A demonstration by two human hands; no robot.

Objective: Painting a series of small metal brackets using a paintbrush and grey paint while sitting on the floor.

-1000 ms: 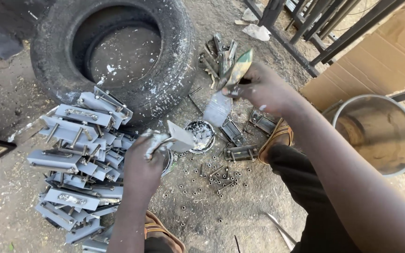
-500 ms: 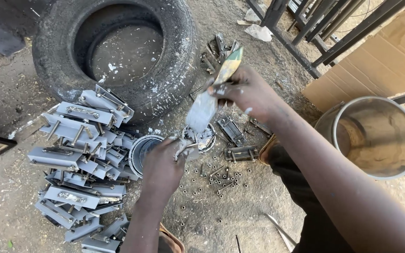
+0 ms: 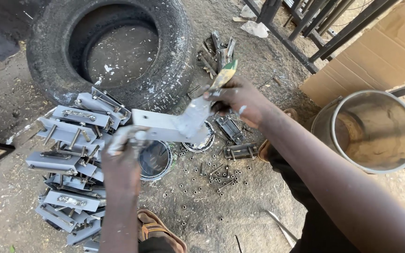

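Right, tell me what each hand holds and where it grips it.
Left hand grips a grey metal bracket at its left end. Right hand holds a paintbrush by its handle.

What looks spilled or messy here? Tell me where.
Small nuts and bolts lie scattered loose on the dirt below the paint can. White paint spatters mark the tyre. Both the left hand, holding a painted metal piece, and the right hand, holding a brush, are paint-smeared.
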